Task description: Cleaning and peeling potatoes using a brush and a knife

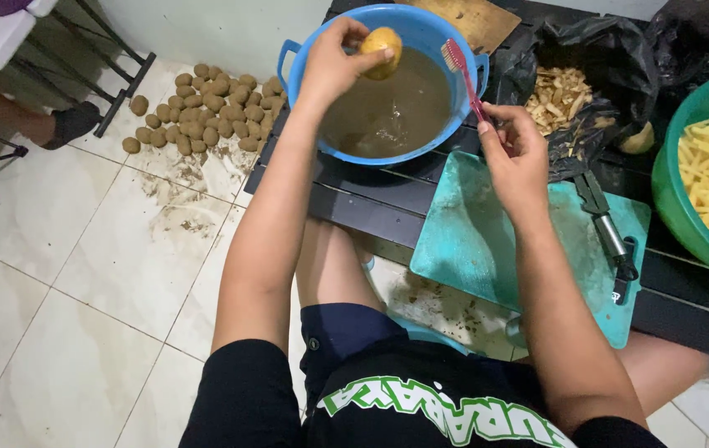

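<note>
Potato and toothbrush held over blue basin (pixel 304 58).
Left hand (pixel 333 66) closed around potato (pixel 382 51); right hand (pixel 516 158) pinches red toothbrush (pixel 464 75), handle near-upright, bristle head up, tilted toward the potato.

Soft, even indoor light from overhead, faint shadows only. A gleam sits on the murky water in the blue basin (pixel 313 50); around it, the frame bends wide-angle and stays fairly sharp.
</note>
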